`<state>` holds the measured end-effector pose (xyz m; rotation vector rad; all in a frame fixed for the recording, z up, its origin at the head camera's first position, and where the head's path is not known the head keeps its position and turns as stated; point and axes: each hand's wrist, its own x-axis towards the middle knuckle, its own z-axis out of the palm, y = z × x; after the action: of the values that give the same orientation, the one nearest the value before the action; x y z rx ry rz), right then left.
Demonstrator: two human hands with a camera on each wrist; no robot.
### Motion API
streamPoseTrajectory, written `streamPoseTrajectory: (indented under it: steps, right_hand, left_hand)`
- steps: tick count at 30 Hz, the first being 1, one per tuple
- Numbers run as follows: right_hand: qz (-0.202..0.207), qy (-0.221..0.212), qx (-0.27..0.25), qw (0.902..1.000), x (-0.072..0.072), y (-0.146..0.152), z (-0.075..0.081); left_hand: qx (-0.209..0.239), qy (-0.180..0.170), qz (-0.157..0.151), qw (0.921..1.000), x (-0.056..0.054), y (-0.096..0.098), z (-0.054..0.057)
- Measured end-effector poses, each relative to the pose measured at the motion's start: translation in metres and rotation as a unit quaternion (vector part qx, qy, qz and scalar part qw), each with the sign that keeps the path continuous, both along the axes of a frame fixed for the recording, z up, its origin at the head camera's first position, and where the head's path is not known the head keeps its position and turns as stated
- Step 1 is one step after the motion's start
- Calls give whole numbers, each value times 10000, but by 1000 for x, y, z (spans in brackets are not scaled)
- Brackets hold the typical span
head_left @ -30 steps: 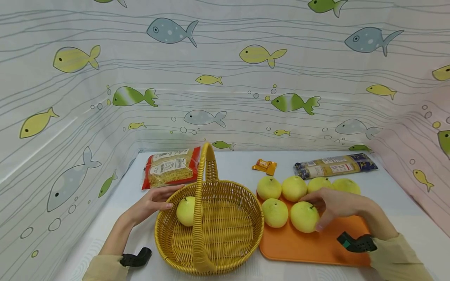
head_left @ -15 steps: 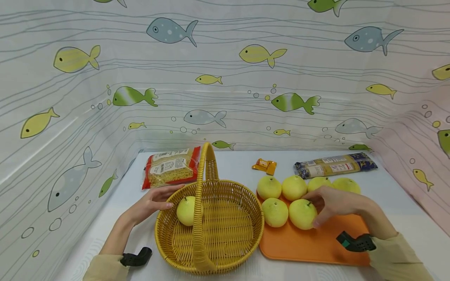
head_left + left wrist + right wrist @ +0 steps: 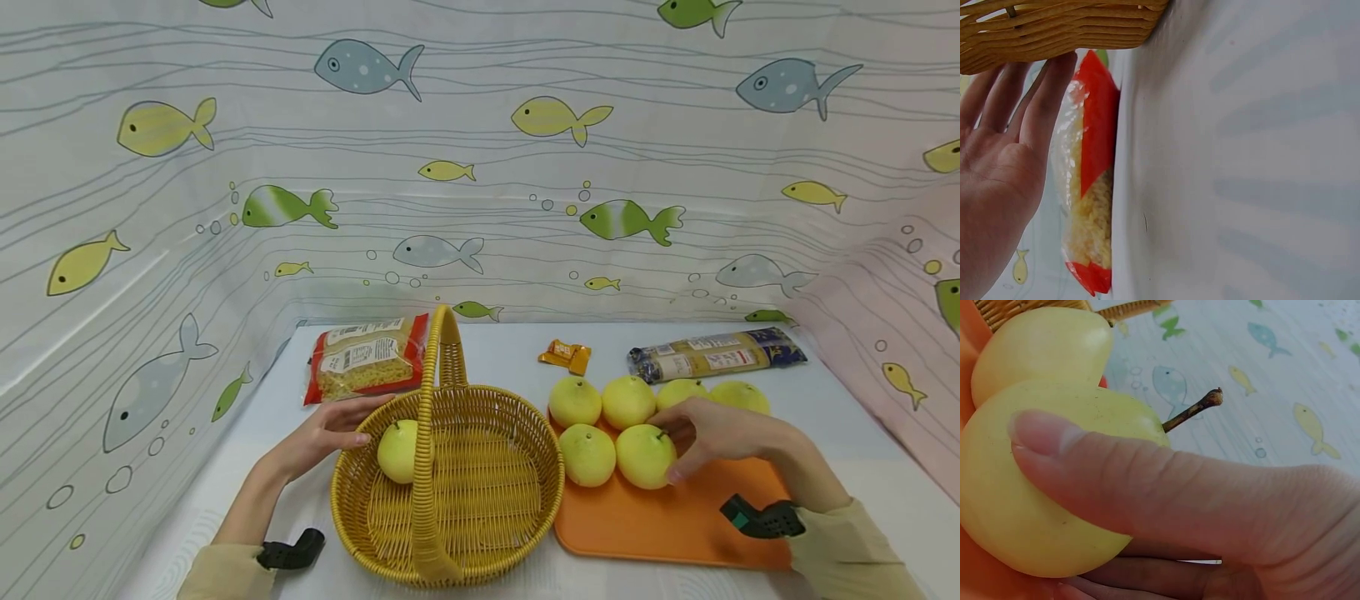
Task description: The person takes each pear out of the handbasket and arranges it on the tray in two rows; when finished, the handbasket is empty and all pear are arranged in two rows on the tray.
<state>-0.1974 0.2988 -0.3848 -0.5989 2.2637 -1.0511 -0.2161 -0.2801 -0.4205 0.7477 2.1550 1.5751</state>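
Note:
My right hand grips a round yellow pear at the front of the orange tray. In the right wrist view its thumb lies across the pear, with fingers on the far side and the brown stem free. Another pear sits just left of it, and several more line the back of the tray. My left hand rests at the left of the wicker basket. Its straight fingers touch the outer wall, and the thumb overlaps the rim. One pear lies inside the basket, partly behind the handle.
A red-edged pasta bag lies behind the basket at the left. Orange wrapped sweets lie at the back middle, and a long pasta packet lies behind the tray. The basket handle arches high. Fish-patterned sheeting encloses the table.
The pear in my right hand has shifted slightly left and back, close to its neighbour, and the hand went with it. The left hand and basket have stayed in place.

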Motion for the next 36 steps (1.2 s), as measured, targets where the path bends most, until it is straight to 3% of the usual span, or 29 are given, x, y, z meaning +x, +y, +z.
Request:
streamPoseTrajectory:
  steps: [22,29,36]
  right_hand:
    - [106,-28,-376,9992,3,11,8]
    - [-45,177,-632,9978,8,18,19]
    - [-69,745,-928,9929,7,18,22]
  left_hand:
    - [1,92,-19,10000,0,0,0]
    - [-1,104,-7,9999,0,1,0]
    - [18,132,-29,9999,0,1,0]
